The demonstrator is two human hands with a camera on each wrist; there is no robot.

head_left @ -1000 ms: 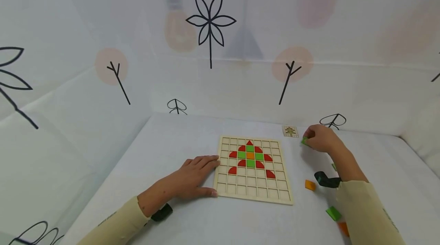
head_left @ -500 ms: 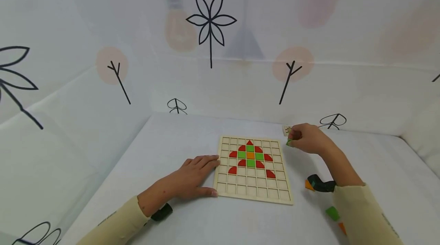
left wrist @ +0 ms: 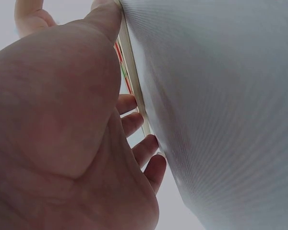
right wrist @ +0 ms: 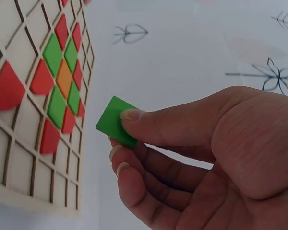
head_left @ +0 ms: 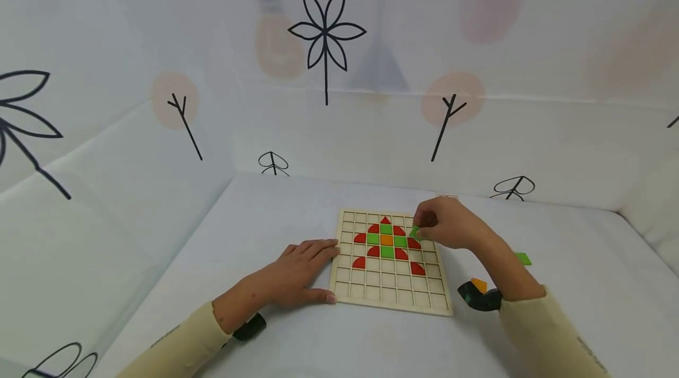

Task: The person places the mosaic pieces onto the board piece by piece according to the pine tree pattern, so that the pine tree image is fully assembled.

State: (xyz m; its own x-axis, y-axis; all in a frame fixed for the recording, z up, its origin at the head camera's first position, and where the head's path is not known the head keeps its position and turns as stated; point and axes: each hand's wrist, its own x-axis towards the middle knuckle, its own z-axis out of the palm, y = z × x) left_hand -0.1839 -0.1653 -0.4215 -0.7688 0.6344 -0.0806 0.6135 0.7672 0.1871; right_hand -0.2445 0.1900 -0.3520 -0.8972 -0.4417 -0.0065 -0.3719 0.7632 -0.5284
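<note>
A wooden grid board lies on the white table, bearing red, green and orange tiles in a symmetrical pattern. My left hand rests at the board's left edge, fingers extended, fingertips and thumb touching its side; the left wrist view shows the fingers against the edge. Over the board's upper right part, my right hand pinches a green square tile between thumb and fingers. In the right wrist view that tile is apart from the board, and an orange tile sits among green ones in the grid.
Right of the board lie a loose green tile and a loose orange tile, near the dark wrist strap. A small patterned card behind the board is almost wholly hidden by the right hand. A printed cloth wall stands behind the table.
My right hand has moved left with the green tile, from beside the pattern card to over the board. The left hand has stayed at the board's edge.
</note>
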